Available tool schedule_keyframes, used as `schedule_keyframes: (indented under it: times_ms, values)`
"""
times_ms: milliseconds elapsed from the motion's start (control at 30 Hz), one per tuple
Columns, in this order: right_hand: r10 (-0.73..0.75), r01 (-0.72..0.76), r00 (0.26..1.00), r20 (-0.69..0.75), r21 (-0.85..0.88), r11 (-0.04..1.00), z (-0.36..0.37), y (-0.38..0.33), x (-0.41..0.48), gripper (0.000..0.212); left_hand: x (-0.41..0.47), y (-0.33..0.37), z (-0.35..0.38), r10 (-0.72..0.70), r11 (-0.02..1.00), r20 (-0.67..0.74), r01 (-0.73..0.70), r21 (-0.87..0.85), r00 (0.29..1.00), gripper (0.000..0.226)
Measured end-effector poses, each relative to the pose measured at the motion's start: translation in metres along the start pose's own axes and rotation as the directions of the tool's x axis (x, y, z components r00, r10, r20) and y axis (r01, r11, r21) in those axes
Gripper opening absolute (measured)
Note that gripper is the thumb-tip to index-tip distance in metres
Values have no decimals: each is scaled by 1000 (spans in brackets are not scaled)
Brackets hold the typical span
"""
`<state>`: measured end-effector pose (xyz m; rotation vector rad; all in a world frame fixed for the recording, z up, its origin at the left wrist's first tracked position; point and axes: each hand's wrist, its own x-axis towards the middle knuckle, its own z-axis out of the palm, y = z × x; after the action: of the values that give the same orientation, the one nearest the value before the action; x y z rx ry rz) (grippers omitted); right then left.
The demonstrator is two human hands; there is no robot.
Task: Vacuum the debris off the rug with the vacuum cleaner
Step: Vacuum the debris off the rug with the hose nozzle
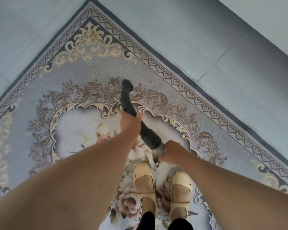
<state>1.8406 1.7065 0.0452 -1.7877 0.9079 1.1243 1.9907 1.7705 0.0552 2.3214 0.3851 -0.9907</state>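
A black curved vacuum hose (125,97) runs away from me over the patterned grey rug (83,70). Its open nozzle end (127,84) sits low over the brown scroll pattern. My left hand (130,124) grips the hose at its middle. My right hand (171,152) grips the lower end, where the thick black cuff (150,136) meets a grey ribbed part. A tiny pale speck lies by the nozzle; other debris is too small to tell.
My two feet in cream sandals (145,183) stand on the rug's floral centre. The rug corner (90,0) points away from me. Pale floor tiles (206,39) surround it, with a darker strip (264,52) at the upper right.
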Motion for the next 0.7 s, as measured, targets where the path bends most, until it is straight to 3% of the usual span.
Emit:
schedule_keyframes:
  times_ms: [200,367,533,700]
  values:
    - [119,-116,982,147,-26,993,31,48,-30,30,-54,-27,29,-18,989,61,9,149,998,42]
    - [5,-5,1000,11,47,999,-2,-8,-3,19,6,13,-4,48,996,54,-51,69,997,48]
    - [-63,66,995,-71,38,997,-12,-54,23,24,48,31,-33,34,999,18,-34,-26,999,44]
    - [-49,49,994,-96,-6,999,-1,-25,28,19,38,8,-9,3,1000,-31,-3,-10,1000,50]
